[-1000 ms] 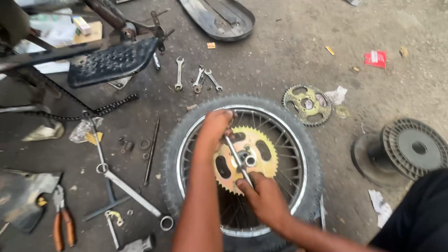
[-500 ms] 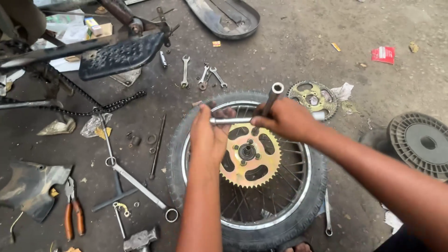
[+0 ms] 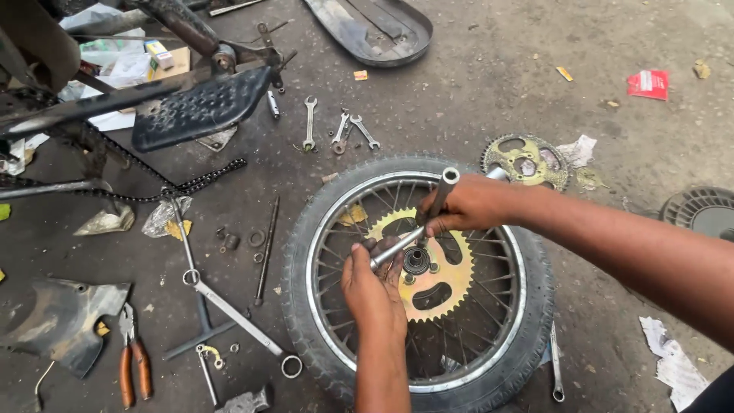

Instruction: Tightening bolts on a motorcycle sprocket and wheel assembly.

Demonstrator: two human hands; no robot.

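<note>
- Left hand (image 3: 372,284) and right hand (image 3: 472,203), fingers closed on a T-shaped wrench (image 3: 417,222) over the gold sprocket (image 3: 428,268)
- Spanners (image 3: 336,131), spare sprocket (image 3: 526,160), pliers (image 3: 131,359) lie well apart on the floor; wheel (image 3: 417,279) spokes unobstructed

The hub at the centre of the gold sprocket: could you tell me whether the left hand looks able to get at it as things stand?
Probably yes. The left hand rests on the sprocket right beside the hub, gripping one end of the metal wrench bar. Nothing covers the hub, though the hand would have to let go of the bar first.
</note>
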